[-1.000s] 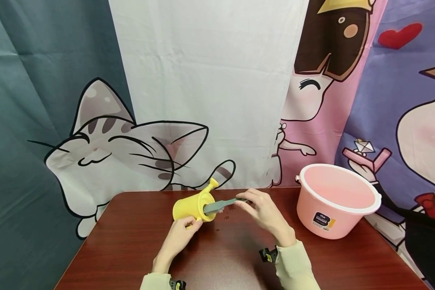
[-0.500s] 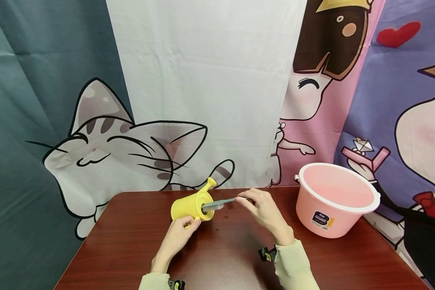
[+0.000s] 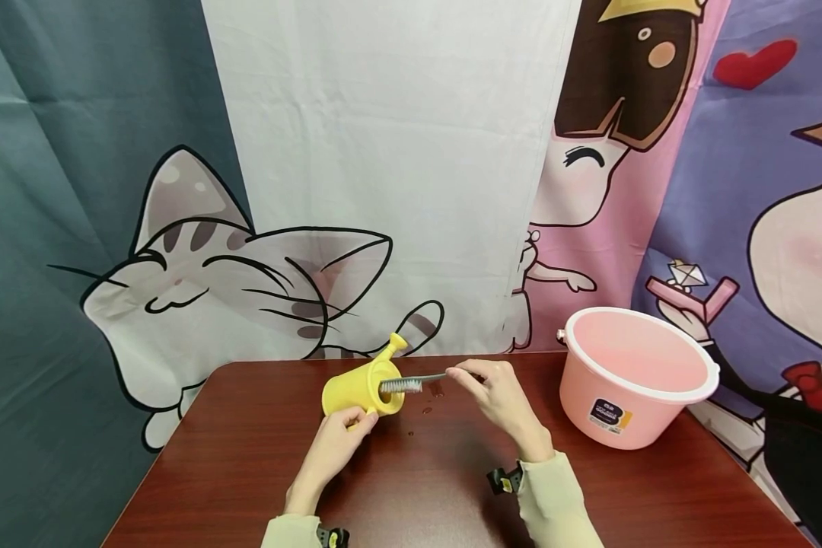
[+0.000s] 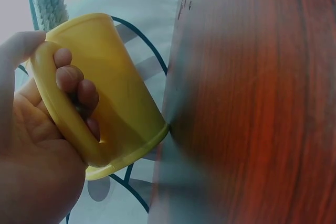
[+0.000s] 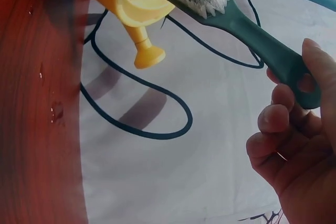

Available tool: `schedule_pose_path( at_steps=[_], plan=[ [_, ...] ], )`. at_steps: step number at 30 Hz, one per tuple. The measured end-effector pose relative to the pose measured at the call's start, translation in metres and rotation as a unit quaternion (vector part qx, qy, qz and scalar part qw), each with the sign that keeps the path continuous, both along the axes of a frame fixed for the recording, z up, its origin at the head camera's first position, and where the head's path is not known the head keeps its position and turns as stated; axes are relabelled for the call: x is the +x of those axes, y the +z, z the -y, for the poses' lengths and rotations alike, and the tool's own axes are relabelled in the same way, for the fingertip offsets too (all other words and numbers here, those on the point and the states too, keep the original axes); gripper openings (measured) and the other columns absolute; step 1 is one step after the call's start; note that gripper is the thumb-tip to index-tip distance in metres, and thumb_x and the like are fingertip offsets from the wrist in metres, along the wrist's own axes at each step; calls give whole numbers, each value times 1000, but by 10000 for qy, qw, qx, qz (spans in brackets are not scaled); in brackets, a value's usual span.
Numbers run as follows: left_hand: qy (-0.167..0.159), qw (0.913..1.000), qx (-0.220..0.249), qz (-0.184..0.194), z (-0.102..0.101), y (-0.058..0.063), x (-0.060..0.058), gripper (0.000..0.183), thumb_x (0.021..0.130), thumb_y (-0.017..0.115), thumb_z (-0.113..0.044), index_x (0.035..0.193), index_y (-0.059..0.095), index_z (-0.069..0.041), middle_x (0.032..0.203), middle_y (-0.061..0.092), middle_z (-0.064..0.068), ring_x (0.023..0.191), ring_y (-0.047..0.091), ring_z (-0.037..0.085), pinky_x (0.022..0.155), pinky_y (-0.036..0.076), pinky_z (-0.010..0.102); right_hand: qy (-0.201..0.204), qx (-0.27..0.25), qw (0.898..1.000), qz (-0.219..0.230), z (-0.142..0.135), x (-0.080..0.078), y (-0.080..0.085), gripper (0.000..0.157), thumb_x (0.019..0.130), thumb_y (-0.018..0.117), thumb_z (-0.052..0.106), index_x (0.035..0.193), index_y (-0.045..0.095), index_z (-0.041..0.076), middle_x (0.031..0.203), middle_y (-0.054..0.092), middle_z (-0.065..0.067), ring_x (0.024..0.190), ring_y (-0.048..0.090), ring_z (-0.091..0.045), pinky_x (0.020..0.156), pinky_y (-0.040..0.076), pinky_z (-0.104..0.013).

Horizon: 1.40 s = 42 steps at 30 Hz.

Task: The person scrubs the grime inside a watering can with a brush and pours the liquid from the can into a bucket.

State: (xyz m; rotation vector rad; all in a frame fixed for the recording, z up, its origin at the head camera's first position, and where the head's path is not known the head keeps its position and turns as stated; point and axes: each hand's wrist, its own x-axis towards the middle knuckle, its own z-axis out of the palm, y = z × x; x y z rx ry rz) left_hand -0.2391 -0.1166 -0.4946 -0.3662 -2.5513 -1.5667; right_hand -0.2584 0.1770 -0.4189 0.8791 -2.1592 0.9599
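A yellow watering can [image 3: 353, 390] is tilted on its side, its opening facing right and its spout pointing up to the right. My left hand [image 3: 339, 441] grips its handle [image 4: 62, 109], with the fingers curled through the loop in the left wrist view. My right hand [image 3: 498, 396] pinches the end of a grey-green brush [image 5: 262, 45] between thumb and fingers. The brush's white bristles [image 3: 404, 386] face down at the can's mouth; the tip of the head is inside the opening, and how deep it reaches is hidden.
A pink bucket [image 3: 616, 415] with a white rim stands at the right of the brown table [image 3: 425, 495]. Small water drops [image 3: 427, 411] lie on the tabletop beside the can. A printed cloth [image 3: 397, 152] hangs behind the table's back edge.
The brush has turned so its bristles, first mostly hidden, now show facing down. Its head has come slightly out of the can. The left hand and can have barely shifted.
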Motion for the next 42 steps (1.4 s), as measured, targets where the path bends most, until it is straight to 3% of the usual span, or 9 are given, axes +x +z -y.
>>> schedule_pose_path(
  at_steps=[6, 12, 16, 19, 21, 27, 33, 42],
  plan=[
    [-27, 10000, 4, -1, 0, 1, 0, 39, 94, 64, -40, 67, 56, -14, 59, 41, -7, 59, 43, 9, 57, 35, 24, -179, -159, 9992, 320, -6, 1, -1, 9, 92, 70, 19, 86, 75, 16, 62, 47, 14, 53, 39, -4, 50, 34, -21],
    [9, 9999, 8, 107, 0, 1, 1, 38, 94, 64, -40, 68, 57, -13, 60, 42, -7, 59, 44, 10, 58, 35, 25, -377, -468, 9941, 905, -12, -2, -7, 13, 94, 67, 24, 85, 75, 18, 56, 43, 15, 49, 39, -4, 50, 37, -24],
    [23, 10000, 2, 54, 1, 0, 1, 38, 94, 64, -40, 66, 56, -16, 59, 42, -8, 58, 43, 10, 58, 35, 24, -667, -839, 9811, 1612, -15, -5, -14, 26, 96, 63, 34, 76, 70, 19, 49, 44, 8, 45, 43, -9, 48, 39, -28],
    [29, 10000, 19, -22, 1, 0, 1, 38, 94, 65, -41, 65, 55, -18, 59, 41, -8, 57, 42, 9, 58, 35, 24, -875, -1378, 9585, 2339, -17, -10, -24, 39, 96, 61, 41, 67, 63, 15, 47, 47, 0, 40, 44, -14, 43, 39, -29],
    [21, 10000, 48, -54, 1, -1, 2, 38, 94, 65, -41, 65, 54, -19, 59, 41, -8, 57, 42, 9, 57, 35, 24, -1010, -1836, 9379, 2766, -19, -14, -32, 45, 96, 60, 44, 65, 59, 10, 47, 49, -4, 37, 44, -16, 40, 38, -28],
    [15, 9999, 80, -58, 1, -1, 1, 38, 93, 66, -40, 68, 58, -12, 59, 42, -8, 58, 43, 9, 57, 35, 24, -1243, -3047, 8769, 3504, -30, -23, -52, 46, 99, 58, 37, 68, 55, 2, 52, 51, -9, 37, 43, -19, 41, 42, -29],
    [-2, 9999, 161, 6, 1, 0, 0, 41, 93, 66, -39, 72, 60, -5, 58, 45, -5, 55, 44, 9, 55, 36, 24, -1395, -3369, 8425, 3965, -34, -25, -59, 39, 103, 52, 27, 77, 57, -2, 55, 53, -7, 41, 48, -15, 50, 46, -26],
    [-28, 9998, 200, 91, 3, -1, 0, 41, 94, 65, -40, 73, 61, -5, 58, 47, -4, 53, 44, 9, 54, 37, 24, -857, -3540, 7940, 4866, -37, -27, -71, 31, 100, 43, 8, 115, 52, -17, 65, 61, -9, 47, 56, -13, 52, 47, -24]
  ],
)
